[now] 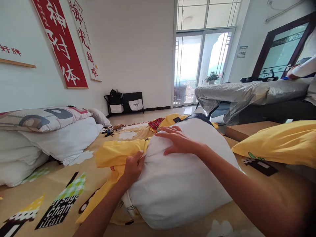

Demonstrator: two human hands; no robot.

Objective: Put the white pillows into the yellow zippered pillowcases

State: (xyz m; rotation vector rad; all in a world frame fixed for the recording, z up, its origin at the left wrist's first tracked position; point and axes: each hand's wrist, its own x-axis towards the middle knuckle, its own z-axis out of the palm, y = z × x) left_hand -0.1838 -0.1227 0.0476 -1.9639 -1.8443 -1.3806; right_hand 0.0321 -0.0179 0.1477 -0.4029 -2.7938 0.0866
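A plump white pillow lies on the patterned bedsheet in front of me. Its left end meets the opening of a yellow pillowcase. My left hand is closed on the pillowcase's edge, thumb on top, beside the pillow. Spread out over the pillow's upper left part, my right hand rests with its fingers apart. The pillowcase spreads in folds to the left and partly under the pillow. How far the pillow sits inside it cannot be seen.
White pillows and a patterned pillow are stacked at left. A yellow-covered pillow lies at right near a cardboard box. Behind stands a table with plastic covering; a person's arm shows there. Small dark items lie on the bed.
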